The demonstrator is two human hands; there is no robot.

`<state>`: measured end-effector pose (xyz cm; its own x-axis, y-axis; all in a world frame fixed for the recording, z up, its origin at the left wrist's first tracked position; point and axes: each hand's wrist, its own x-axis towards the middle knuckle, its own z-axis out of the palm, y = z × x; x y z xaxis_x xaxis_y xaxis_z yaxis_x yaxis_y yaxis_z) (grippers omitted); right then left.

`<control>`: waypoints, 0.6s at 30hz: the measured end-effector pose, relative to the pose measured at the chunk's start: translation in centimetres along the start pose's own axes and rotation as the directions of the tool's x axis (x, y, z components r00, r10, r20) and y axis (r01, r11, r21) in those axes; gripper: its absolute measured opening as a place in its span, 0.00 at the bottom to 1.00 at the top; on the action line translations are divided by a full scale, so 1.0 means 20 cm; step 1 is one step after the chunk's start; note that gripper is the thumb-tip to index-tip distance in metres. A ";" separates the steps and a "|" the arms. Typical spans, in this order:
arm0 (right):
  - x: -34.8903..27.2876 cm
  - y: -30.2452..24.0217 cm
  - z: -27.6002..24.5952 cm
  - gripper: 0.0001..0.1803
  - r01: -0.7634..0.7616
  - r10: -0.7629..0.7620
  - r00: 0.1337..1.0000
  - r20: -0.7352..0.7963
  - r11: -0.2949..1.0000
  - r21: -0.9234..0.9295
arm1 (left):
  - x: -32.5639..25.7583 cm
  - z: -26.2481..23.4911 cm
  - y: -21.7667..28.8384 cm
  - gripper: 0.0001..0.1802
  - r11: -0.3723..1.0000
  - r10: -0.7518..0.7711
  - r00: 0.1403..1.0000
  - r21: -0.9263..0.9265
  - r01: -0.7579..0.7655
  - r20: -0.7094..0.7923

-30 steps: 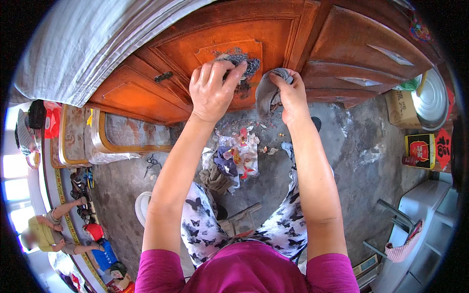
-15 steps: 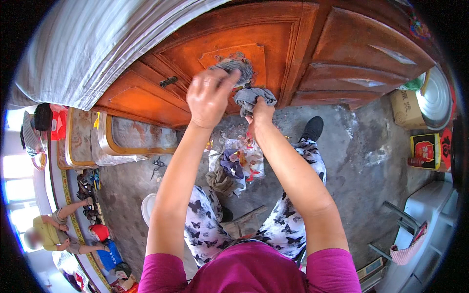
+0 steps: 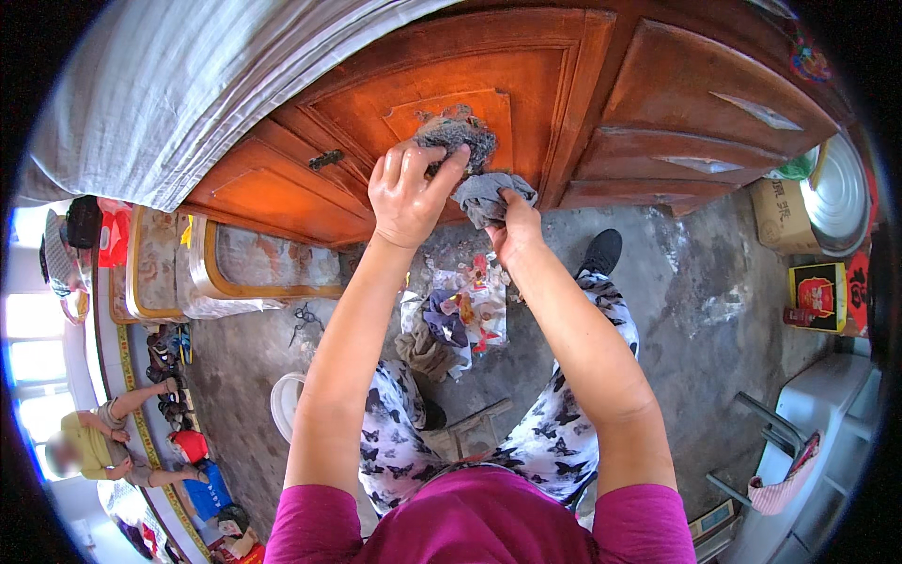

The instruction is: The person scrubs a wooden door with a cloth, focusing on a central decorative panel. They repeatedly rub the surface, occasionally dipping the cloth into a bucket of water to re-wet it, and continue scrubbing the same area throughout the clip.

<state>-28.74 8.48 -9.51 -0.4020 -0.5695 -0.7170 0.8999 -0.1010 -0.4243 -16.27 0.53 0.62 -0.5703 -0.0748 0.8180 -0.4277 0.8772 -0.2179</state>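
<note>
My left hand (image 3: 411,195) has its thumb and fingers closed on a grey, stringy scrubbing pad (image 3: 473,139), which looks like steel wool. The pad lies against the raised middle panel of a reddish-brown wooden cabinet door (image 3: 540,99). Rough dark and pale residue (image 3: 455,114) shows on the panel around the pad. Just below and to the right, a crumpled grey cloth (image 3: 485,198) is gripped by my right hand (image 3: 518,226), near the door's lower edge. The fingers of that hand are partly hidden by the cloth.
Between my legs on the concrete floor (image 3: 658,310) lie torn paper scraps (image 3: 477,287), a dark cloth (image 3: 445,318) and a brown cloth (image 3: 425,353). Scissors (image 3: 304,322) lie to the left. A person (image 3: 94,442) sits far left; a cardboard box (image 3: 784,211) stands at right.
My left hand and the scrubbing pad have shifted slightly on the panel, and the hand is less blurred. My right hand has moved a little right with the grey cloth.
</note>
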 end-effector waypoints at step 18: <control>0.11 0.01 -0.01 0.13 0.037 -0.039 0.998 -0.057 0.998 -0.049 | -0.38 0.13 0.10 0.16 0.984 -0.176 0.958 0.054 0.168 0.227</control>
<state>-29.40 7.47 -11.32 -0.4461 -0.5173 -0.7303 0.8752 -0.0816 -0.4769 -14.62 1.68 -7.30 -0.6302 -0.3333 0.7013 -0.5545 0.8254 -0.1059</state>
